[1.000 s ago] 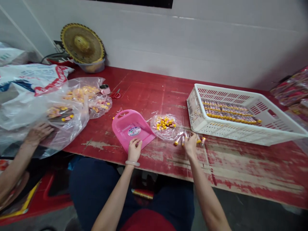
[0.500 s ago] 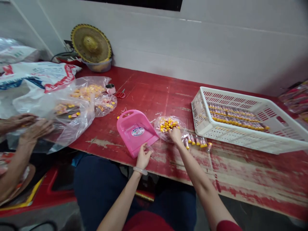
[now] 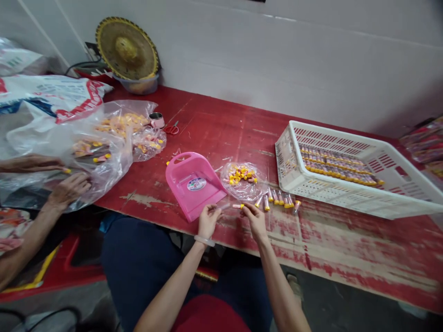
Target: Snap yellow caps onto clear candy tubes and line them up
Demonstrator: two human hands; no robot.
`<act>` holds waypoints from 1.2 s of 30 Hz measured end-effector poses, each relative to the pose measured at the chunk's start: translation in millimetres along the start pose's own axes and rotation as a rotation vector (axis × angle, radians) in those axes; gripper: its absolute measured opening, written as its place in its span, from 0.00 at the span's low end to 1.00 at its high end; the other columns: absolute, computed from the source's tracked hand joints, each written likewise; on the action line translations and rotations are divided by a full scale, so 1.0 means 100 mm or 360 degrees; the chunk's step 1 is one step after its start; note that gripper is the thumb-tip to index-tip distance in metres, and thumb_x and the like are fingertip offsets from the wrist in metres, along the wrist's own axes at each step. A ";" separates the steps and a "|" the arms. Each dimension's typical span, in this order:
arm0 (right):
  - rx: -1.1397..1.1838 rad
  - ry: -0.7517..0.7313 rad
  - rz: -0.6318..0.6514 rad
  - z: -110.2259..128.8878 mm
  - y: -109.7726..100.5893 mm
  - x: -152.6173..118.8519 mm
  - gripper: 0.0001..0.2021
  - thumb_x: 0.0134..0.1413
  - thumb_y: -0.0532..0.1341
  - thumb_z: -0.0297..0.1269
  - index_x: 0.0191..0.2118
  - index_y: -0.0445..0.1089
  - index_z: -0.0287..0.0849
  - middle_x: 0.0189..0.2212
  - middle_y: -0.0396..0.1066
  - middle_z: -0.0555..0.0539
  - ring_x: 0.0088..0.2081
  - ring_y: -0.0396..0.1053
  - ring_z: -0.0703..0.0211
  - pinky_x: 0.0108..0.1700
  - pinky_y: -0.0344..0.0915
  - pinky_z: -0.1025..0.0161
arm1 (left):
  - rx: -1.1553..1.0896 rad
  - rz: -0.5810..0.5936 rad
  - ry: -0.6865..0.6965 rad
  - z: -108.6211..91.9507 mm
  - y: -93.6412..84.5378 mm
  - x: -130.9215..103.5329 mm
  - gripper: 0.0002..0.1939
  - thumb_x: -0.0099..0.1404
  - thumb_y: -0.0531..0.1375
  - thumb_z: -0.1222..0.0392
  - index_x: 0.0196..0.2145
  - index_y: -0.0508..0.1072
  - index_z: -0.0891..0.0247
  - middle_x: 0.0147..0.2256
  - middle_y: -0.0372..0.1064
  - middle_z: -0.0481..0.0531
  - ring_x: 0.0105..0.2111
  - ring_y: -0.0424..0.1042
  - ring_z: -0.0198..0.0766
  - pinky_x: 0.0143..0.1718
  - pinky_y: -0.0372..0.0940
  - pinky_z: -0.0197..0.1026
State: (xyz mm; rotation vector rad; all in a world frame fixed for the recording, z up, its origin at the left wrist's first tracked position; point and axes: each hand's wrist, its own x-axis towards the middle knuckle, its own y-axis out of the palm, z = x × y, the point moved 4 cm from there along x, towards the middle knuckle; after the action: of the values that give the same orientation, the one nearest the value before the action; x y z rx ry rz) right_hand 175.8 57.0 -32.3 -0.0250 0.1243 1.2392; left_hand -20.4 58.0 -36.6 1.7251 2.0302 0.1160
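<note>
My left hand point(image 3: 207, 222), with a pale bangle at its wrist, pinches a small clear tube point(image 3: 224, 207) that points right. Facing it, my right hand point(image 3: 255, 221) grips the yellow end of a small pink piece with a yellow cap point(image 3: 237, 206). The two ends are very close; whether they touch I cannot tell. Just behind lies a clear bag point(image 3: 254, 189) of loose yellow-capped pink pieces. Several capped clear tubes point(image 3: 279, 198) lie right of my right hand. Beside my left hand, a pink dustpan point(image 3: 178, 184) rests on the table.
A white slotted crate point(image 3: 346, 199) at right holds rows of capped tubes. On the left, another person's hands point(image 3: 69, 190) work at a large clear bag point(image 3: 117, 173). Farther back are red scissors point(image 3: 172, 128), a pink cup point(image 3: 157, 121) and a round yellow-rimmed disc point(image 3: 126, 48).
My right hand has come out of the small bag toward my left hand, bringing a yellow-capped piece. The co-worker's hands have shifted, and the view has tilted slightly.
</note>
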 end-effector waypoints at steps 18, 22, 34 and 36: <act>0.0130 0.0009 0.0233 0.09 0.26 -0.30 0.16 0.46 0.68 0.43 0.42 0.78 0.46 0.38 0.76 0.47 0.35 0.71 0.59 0.44 0.66 0.58 | 0.0249 0.0239 -0.0444 -0.03 0.07 -0.23 0.27 0.54 0.62 0.36 0.30 0.67 0.66 0.18 0.67 0.46 0.14 0.67 0.32 0.14 0.62 0.32; 0.0132 0.0056 0.0221 0.12 0.22 -0.27 0.15 0.44 0.70 0.42 0.40 0.79 0.45 0.32 0.76 0.48 0.33 0.70 0.59 0.42 0.66 0.58 | 0.0175 0.0256 -0.0233 -0.05 0.09 -0.22 0.27 0.51 0.66 0.40 0.37 0.69 0.67 0.24 0.71 0.48 0.22 0.73 0.34 0.23 0.69 0.35; 0.0238 0.0081 0.0124 0.05 0.21 -0.29 0.11 0.43 0.71 0.41 0.33 0.78 0.42 0.30 0.77 0.47 0.33 0.72 0.57 0.41 0.68 0.59 | 0.0225 0.0314 -0.0205 -0.01 0.05 -0.22 0.27 0.57 0.62 0.42 0.46 0.68 0.65 0.36 0.73 0.55 0.28 0.75 0.36 0.30 0.70 0.39; 0.0216 0.0079 0.0147 0.04 0.24 -0.31 0.10 0.43 0.71 0.41 0.33 0.78 0.42 0.30 0.77 0.47 0.34 0.72 0.57 0.41 0.67 0.60 | 0.0220 0.0316 -0.0361 0.05 0.02 -0.22 0.29 0.59 0.58 0.38 0.45 0.68 0.67 0.30 0.73 0.54 0.23 0.72 0.34 0.24 0.66 0.36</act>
State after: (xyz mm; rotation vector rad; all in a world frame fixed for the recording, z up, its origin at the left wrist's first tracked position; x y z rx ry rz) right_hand 143.7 36.0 -23.7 0.0686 0.2547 1.3203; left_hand -14.3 36.1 -33.1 1.9265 1.7369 -0.1534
